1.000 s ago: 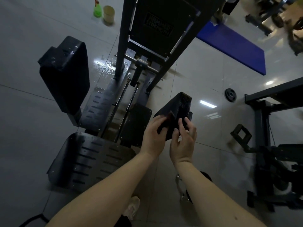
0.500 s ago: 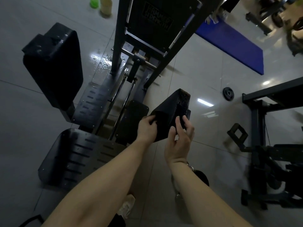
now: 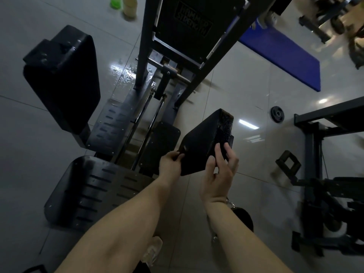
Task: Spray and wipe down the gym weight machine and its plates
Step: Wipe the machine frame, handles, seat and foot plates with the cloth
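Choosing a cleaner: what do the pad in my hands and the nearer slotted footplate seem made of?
The pad: probably black vinyl over foam, matte, with rounded corners; its side face looks cracked and flaky. The slotted footplate: seemingly dark painted steel, a rigid sheet with cut slots, small fasteners and a dull sheen.

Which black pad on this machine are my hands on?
The smaller tilted pad on the right: left hand grips its near corner, right hand its edge. The big left pad is untouched.
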Demonstrator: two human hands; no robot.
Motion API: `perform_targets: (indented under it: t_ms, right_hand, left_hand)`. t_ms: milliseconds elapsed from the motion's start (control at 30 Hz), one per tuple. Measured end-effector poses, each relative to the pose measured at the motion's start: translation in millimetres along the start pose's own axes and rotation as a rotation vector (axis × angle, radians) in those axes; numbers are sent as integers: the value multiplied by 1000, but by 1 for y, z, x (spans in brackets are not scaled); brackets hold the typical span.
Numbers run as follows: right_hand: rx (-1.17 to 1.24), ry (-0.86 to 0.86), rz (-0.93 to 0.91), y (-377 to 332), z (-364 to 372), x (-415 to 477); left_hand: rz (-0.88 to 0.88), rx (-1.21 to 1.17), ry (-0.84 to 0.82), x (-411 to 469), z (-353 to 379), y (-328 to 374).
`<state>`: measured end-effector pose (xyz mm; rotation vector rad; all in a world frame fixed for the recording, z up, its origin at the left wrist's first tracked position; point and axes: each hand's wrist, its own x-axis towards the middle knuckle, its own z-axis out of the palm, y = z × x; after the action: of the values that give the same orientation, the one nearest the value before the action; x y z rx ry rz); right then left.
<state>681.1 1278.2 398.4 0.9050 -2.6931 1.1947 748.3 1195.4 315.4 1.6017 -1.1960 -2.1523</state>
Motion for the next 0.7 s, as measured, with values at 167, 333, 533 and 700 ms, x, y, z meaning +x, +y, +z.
perform_targets:
  t_ms: [167, 333, 533, 700]
  right_hand:
    - [10, 13, -8, 1, 2, -2]
    - [27, 18, -9, 0, 3, -3]
    - [36, 12, -1, -3, 4, -4]
    - [35, 43, 14, 0, 7, -5]
  left_hand:
    - [441, -66, -88, -42, 18, 55]
    - [539, -218, -150, -42, 27, 43]
    - [-86, -24, -12, 35, 13, -13]
    - [121, -50, -57, 3, 14, 17]
